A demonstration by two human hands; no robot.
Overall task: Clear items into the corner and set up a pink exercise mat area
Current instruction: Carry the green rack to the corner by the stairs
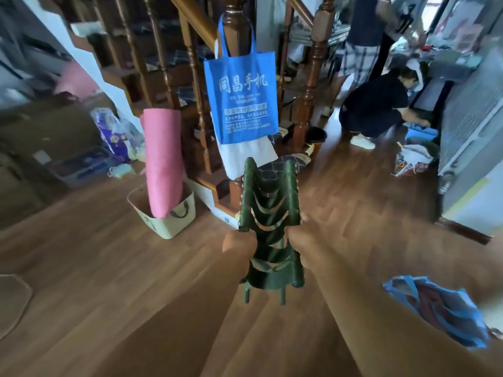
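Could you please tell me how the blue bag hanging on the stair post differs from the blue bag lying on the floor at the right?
The hanging blue bag hangs flat and upright by its handles from the stair post; the floor bag lies crumpled on the wooden floor. The hanging blue bag shows white printed characters; the floor bag shows reddish contents or lining instead. Both are blue.

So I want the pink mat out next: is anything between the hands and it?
Yes. Both the left hand and right hand are occupied gripping a green folding rack. The rolled pink mat stands upright in a beige basket to the left; only bare wooden floor lies between.
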